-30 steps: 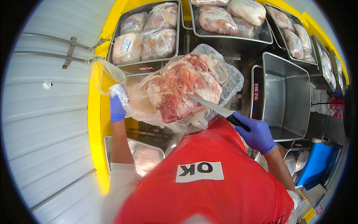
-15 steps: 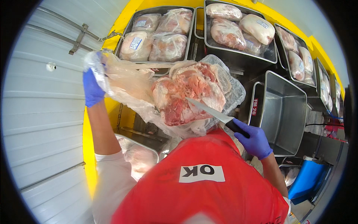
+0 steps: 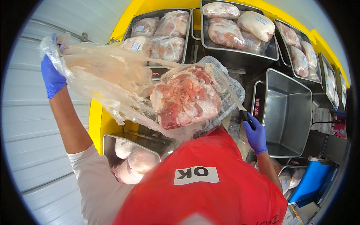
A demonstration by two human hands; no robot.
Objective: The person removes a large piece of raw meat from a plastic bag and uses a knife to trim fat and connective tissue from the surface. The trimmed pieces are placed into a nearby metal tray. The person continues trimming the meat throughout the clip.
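A large cut of raw meat [image 3: 187, 98] lies in front of me on clear plastic wrap. My left hand [image 3: 53, 77], in a blue glove, is raised far out to the left and grips the end of a clear plastic bag [image 3: 101, 75]. The bag is stretched between that hand and the meat. My gloved right hand [image 3: 255, 134] is closed round the black handle of a knife [image 3: 235, 98]. Its blade points up and to the left, over the crumpled plastic [image 3: 238, 88] at the meat's right side.
Behind the meat stand metal bins with bagged meat [image 3: 168, 48], [image 3: 258, 26], and more line the right side. A bare metal bin [image 3: 287, 112] stands right of my knife hand. At lower left, another bin holds unwrapped meat [image 3: 142, 159]. A white panelled wall [image 3: 33, 123] rises on the left.
My left hand has pulled the bag farther left and upward, stretching it out. My right hand has drawn the knife off the meat's top toward the right, and the blade now points more steeply upward.
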